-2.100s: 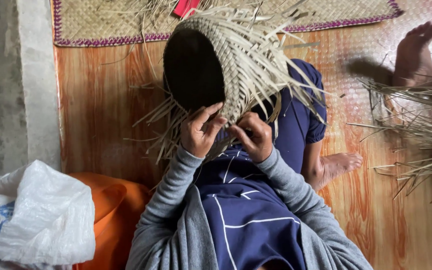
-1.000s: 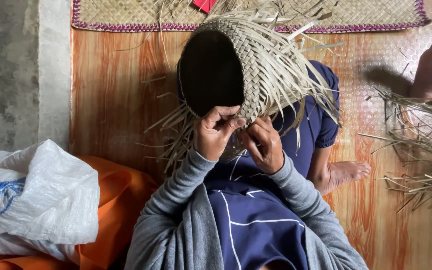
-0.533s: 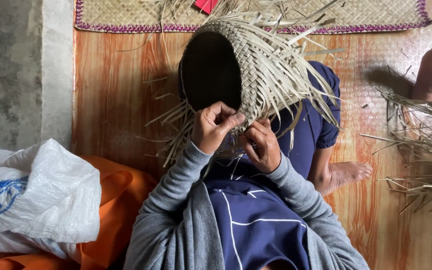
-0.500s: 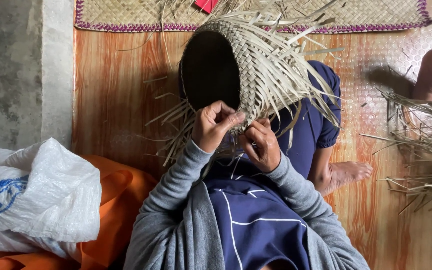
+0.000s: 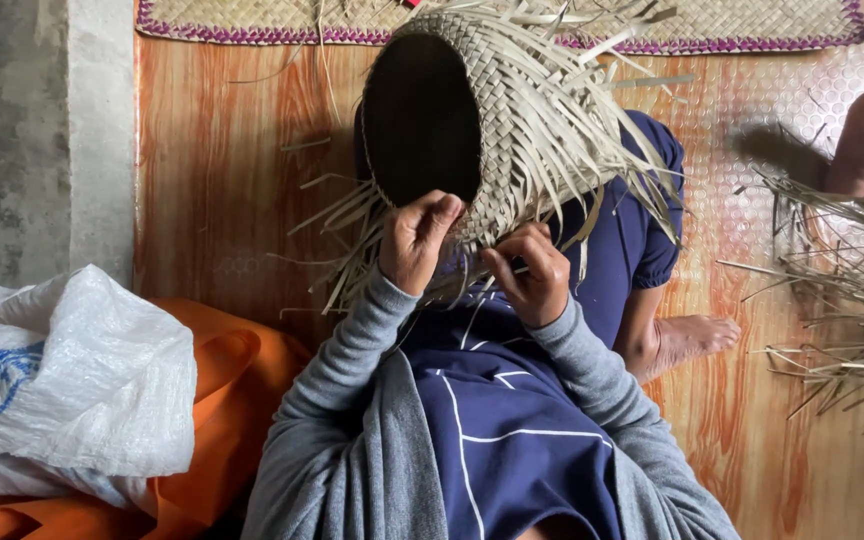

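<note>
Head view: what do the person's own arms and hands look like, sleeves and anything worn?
Both arms wear long grey knit sleeves reaching the wrists. The left hand and right hand are bare: no gloves, and no rings or watch that I can make out.

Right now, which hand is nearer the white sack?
Left. The left hand grips the woven basket rim, on the sack's side; the right hand is farther across, pinching loose strips.

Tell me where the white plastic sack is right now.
In the head view, the white plastic sack lies at the lower left, resting on orange cloth beside the person's left sleeve, below the grey concrete floor.
</note>
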